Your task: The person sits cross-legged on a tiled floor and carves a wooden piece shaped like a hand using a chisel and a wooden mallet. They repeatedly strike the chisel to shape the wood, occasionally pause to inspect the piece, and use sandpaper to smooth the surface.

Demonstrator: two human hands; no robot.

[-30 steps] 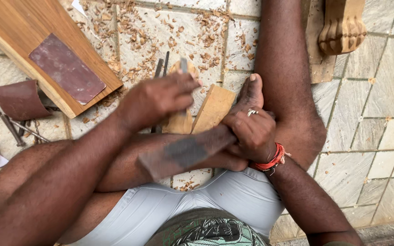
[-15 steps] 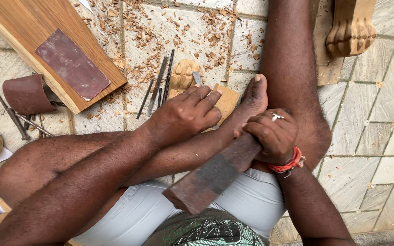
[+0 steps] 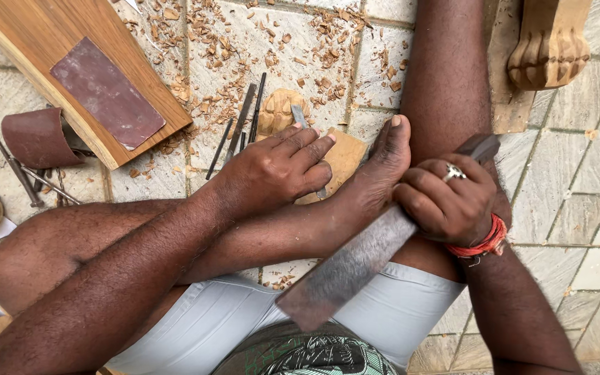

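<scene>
Soft, even daylight lit the scene brightly; shadows were faint, nothing glared, and focus stayed sharp, with slight stretching at the edges

Woodcarving workshop: wood shavings (image 3: 244, 42), chisels (image 3: 241, 125)

A stone-tiled floor (image 3: 578, 208) is strewn with wood shavings (image 3: 244, 48). On it are laid a wooden plank (image 3: 43, 42), thin metal tools (image 3: 241, 121), a roll of sandpaper (image 3: 32, 139) and a carved wooden leg (image 3: 550, 48).
</scene>
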